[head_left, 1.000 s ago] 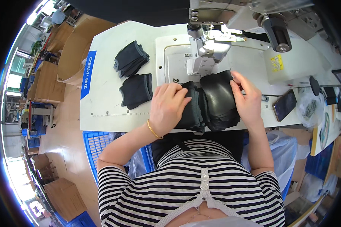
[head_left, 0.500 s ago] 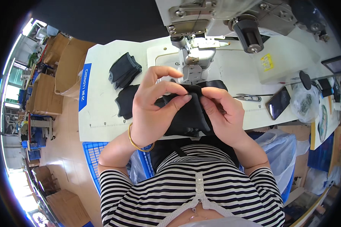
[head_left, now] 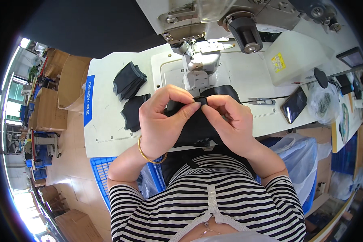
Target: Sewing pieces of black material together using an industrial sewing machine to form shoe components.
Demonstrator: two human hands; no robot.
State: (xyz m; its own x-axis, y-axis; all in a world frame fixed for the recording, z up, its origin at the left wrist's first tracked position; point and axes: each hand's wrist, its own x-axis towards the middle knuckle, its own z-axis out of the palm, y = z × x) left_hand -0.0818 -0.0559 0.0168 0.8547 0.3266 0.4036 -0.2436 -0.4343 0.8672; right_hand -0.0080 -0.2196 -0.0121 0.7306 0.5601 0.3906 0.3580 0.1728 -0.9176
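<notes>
Both hands pinch the upper edge of a black fabric piece [head_left: 197, 125] in front of the sewing machine [head_left: 203, 66]. My left hand [head_left: 161, 121], a gold bangle on its wrist, grips the edge between thumb and forefinger. Close beside it, my right hand [head_left: 232, 123] is closed on the same edge, thumb and forefinger pressed together. The cloth hangs down from the fingertips toward my lap, its lower part dark and hard to separate from the fabric behind. Left of my left hand lie two stacks of dark fabric pieces, an upper stack [head_left: 129, 80] and a lower stack [head_left: 133, 113].
Thread snips [head_left: 261, 101] and a phone [head_left: 294, 105] lie right on the white table [head_left: 109, 117]. Beyond them is a clear plastic bag [head_left: 323, 105]. A blue basket [head_left: 103, 171] stands below the table's left edge, and cardboard boxes [head_left: 52, 109] line the left.
My fingertips have come closer together on the fabric edge, and the right hand has shifted slightly left. The whole view has tilted a little.
</notes>
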